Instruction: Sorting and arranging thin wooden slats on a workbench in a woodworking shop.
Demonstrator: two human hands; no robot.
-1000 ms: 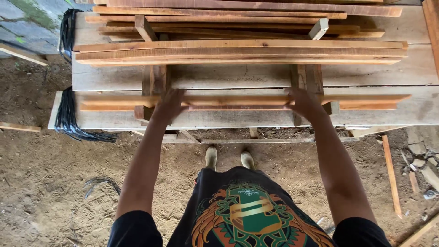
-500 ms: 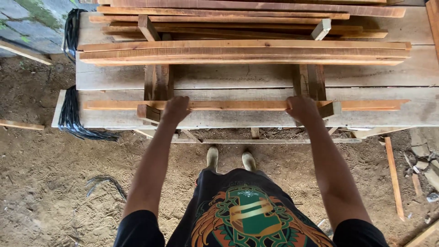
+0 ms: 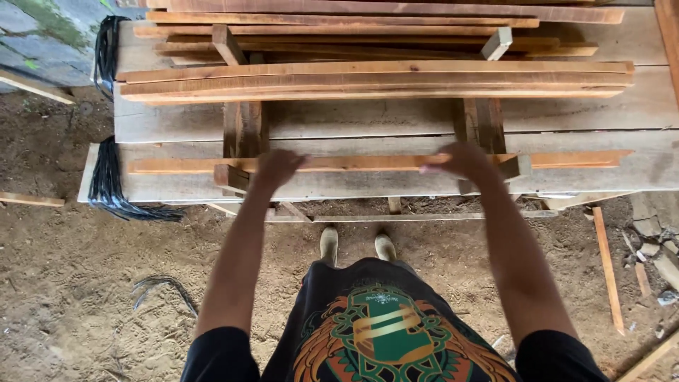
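Observation:
A long thin orange-brown wooden slat (image 3: 368,163) lies across two dark cross battens, one on the left (image 3: 240,131) and one on the right (image 3: 484,124), above wide grey boards (image 3: 353,120). My left hand (image 3: 276,167) hovers over the slat near the left batten with its fingers spread and nothing in it. My right hand (image 3: 463,160) is over the slat near the right batten, fingers also apart. Both hands are slightly blurred. Behind them sits a row of similar slats (image 3: 375,78) on the same battens.
More slats are stacked at the back (image 3: 339,21). Black straps (image 3: 106,180) hang off the boards' left end. Loose strips of wood (image 3: 608,269) and rubble lie on the dirt floor at the right. My shoes (image 3: 353,244) stand by the stack's front edge.
The slat was turned and set down on the battens under both hands. My fingers, closed on it half a second ago, have opened and lifted off.

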